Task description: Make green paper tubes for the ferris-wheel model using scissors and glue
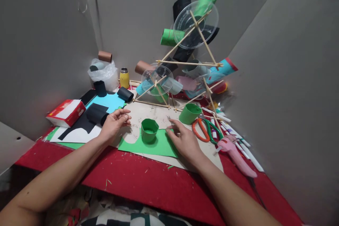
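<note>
A green paper cup-shaped piece, with an angular rim, stands between my hands on a green paper sheet. My left hand hovers to its left with loosely bent fingers and nothing visible in them. It is nearest a black paper tube. On the right, my right hand is curled over the sheet's edge. A small pointed metal tool sticks out by its index finger; its rest is hidden by the fingers. Just beyond that hand stands a wider green paper ring.
Behind rises a frame of wooden sticks with clear plastic discs and coloured tubes. Orange-and-green-handled scissors, a pink glue gun and white markers lie right. A red tissue pack and yellow bottle are left. Grey walls enclose the red table.
</note>
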`<state>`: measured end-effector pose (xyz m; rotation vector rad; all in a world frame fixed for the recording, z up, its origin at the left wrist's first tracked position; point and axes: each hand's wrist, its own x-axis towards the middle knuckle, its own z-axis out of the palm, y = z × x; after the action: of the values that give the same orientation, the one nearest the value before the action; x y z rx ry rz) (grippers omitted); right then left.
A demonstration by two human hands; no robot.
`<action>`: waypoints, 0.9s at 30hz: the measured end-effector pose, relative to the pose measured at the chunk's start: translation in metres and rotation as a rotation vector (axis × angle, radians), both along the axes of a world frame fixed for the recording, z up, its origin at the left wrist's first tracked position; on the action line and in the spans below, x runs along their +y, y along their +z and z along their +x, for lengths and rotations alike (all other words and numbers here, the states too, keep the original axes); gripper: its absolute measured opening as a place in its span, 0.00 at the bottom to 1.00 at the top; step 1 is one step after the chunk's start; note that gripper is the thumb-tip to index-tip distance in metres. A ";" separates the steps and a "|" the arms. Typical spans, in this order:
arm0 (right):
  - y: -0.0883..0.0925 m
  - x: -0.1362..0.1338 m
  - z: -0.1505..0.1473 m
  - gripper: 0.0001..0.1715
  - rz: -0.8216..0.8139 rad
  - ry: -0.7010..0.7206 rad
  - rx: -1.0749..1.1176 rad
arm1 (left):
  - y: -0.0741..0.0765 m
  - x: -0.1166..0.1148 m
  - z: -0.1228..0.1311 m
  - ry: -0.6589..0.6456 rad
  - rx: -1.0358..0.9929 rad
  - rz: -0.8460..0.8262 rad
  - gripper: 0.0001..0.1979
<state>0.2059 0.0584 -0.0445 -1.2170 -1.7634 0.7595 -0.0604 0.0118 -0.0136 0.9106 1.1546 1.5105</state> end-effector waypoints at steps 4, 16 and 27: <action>0.009 -0.005 0.003 0.19 0.194 -0.039 -0.051 | -0.003 0.001 0.002 -0.048 -0.006 -0.011 0.19; 0.042 -0.055 -0.004 0.15 0.722 0.302 0.063 | 0.029 -0.049 0.036 -0.394 -0.077 0.016 0.21; 0.042 -0.057 -0.002 0.10 0.718 0.417 0.036 | 0.028 -0.064 0.059 -0.631 -0.273 -0.091 0.28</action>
<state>0.2042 0.0015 -0.0022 -0.3618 -2.0283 0.3034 -0.0016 -0.0517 0.0145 0.8672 0.6437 1.0144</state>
